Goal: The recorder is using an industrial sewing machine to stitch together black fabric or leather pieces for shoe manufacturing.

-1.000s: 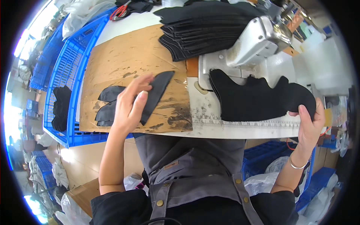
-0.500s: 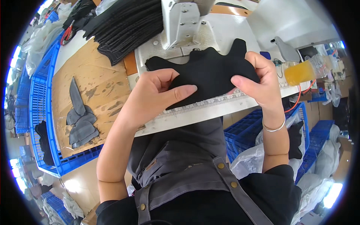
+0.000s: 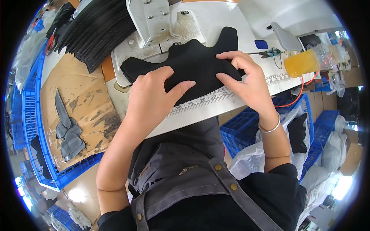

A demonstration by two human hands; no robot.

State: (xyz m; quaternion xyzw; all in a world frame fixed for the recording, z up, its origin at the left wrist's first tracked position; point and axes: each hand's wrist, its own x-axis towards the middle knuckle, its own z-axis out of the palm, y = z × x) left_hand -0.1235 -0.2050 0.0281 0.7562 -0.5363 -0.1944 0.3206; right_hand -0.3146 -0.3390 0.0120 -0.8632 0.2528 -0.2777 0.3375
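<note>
A black fabric piece (image 3: 189, 63) with two raised side arms and a notched upper edge lies tilted over the front of the white sewing table (image 3: 169, 121). At its lower left, my left hand (image 3: 152, 88) grips it, thumb on top and fingers curled at the edge. My right hand (image 3: 248, 82) pinches the right side, its thumb and fingertips on the cloth. Just beyond the piece stands a white sewing machine (image 3: 150, 25). Part of the ruler strip (image 3: 202, 101) along the table edge is covered by the fabric and my hands.
A stack of black pieces (image 3: 98, 30) rises at the back left, with red-handled scissors (image 3: 50, 44) nearby. Grey scraps (image 3: 71, 142) lie on stained cardboard (image 3: 92, 90) over a blue crate (image 3: 56, 181). A bottle of yellow liquid (image 3: 300, 63) stands right; another blue crate (image 3: 239, 129) sits below.
The view has shifted, so the machine and table appear further left. The fabric lies further onto the table, nearer the machine base. My right fingertips have moved onto its upper right side.
</note>
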